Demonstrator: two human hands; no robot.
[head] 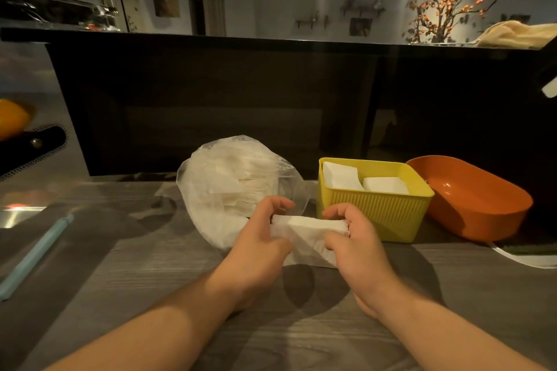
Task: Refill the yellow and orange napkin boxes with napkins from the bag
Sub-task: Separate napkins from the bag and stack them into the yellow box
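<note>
Stack of white paper napkins (pixel 307 230) held just in front of ribbed yellow plastic box (pixel 376 214), low over grey wood-grain table (pixel 144 265).
Gripped at opposite ends by left hand (pixel 259 238) and right hand (pixel 355 245), fingers curled round it. Clear plastic bag of napkins (pixel 229 184) just left of yellow box; oval orange plastic box (pixel 476 205) just right of it; two white napkin piles (pixel 385 184) inside it.

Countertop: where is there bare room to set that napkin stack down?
Bare countertop lies between the blue stick and the left hand, and nearer, between the forearms. Crowded at the back: bag, yellow box and orange box sit side by side.
</note>
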